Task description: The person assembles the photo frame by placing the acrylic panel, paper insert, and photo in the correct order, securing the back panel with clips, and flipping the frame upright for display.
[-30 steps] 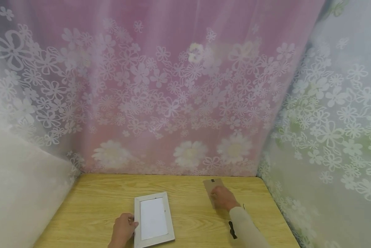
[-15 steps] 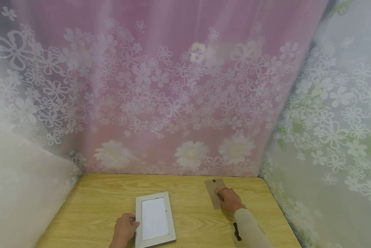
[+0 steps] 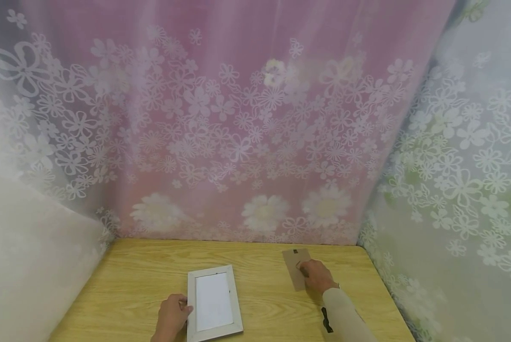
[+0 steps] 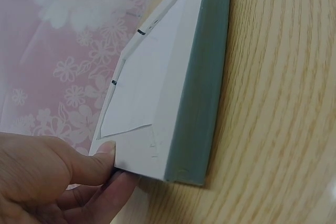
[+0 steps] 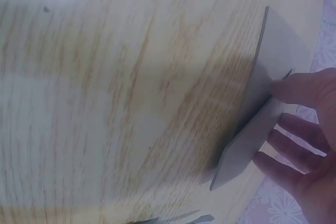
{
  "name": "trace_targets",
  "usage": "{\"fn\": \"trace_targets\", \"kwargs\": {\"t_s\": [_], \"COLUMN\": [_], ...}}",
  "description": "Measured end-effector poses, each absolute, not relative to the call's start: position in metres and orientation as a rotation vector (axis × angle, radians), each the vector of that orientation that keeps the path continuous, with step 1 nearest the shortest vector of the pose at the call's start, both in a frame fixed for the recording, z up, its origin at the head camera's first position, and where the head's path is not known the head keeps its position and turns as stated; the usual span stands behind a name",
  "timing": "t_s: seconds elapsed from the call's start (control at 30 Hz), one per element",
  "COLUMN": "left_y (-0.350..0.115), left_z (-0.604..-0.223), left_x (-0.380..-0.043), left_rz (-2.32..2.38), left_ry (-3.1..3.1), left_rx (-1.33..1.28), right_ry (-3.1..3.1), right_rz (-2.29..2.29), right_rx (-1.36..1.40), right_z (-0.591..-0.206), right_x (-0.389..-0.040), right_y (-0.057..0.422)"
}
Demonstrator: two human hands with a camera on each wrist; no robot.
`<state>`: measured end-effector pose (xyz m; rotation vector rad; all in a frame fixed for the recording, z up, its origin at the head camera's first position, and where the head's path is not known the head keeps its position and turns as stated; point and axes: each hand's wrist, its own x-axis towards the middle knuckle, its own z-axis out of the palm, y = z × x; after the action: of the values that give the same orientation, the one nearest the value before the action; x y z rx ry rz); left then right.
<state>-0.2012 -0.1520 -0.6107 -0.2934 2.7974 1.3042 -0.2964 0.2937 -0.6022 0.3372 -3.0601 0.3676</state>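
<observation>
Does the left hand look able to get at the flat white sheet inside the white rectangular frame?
Likely yes: the left hand grips the frame by its edge, and nothing visible lies over the sheet.

A small nook of homely look, closed in by hangings; a pink sheet (image 3: 238, 118) with white flowers hangs behind the wood-grain worktop (image 3: 272, 311); a pale flowered sheet (image 3: 473, 190) screens the right side, a whitish sheet (image 3: 33, 237) the left; whether a home or a studio lies beyond cannot be told.
</observation>
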Motion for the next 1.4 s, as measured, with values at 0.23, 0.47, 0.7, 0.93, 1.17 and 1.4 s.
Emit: {"fn": "trace_targets", "kwargs": {"t_s": [0.23, 0.47, 0.7, 0.93, 1.17, 1.4], "left_y": [-0.152, -0.152, -0.15, -0.149, -0.149, -0.148], "left_z": [-0.611, -0.611, -0.609, -0.607, -0.608, -0.607], "left_x": [-0.2, -0.199, -0.2, -0.2, -0.2, -0.2], "left_rz": [1.315, 1.336, 1.31, 1.291, 1.292, 1.293], "left_ry": [2.794, 2.793, 2.767, 2.761, 2.756, 2.757], "left_rx": [-0.289, -0.284, -0.312, -0.323, -0.321, -0.332], "right_ry": [-3.091, -3.104, -3.107, -3.148, -3.189, -3.215], "right_rz": [0.398, 0.378, 0.42, 0.473, 0.526, 0.547], "right_rx": [0.291, 0.273, 0.297, 0.297, 0.292, 0.297], "right_z": [-0.601, -0.6, -0.596, -0.59, -0.584, -0.582], "right_x": [-0.295, -0.294, -0.291, -0.288, -0.284, -0.284], "right_y": [0.293, 0.293, 0.293, 0.293, 0.291, 0.288]}}
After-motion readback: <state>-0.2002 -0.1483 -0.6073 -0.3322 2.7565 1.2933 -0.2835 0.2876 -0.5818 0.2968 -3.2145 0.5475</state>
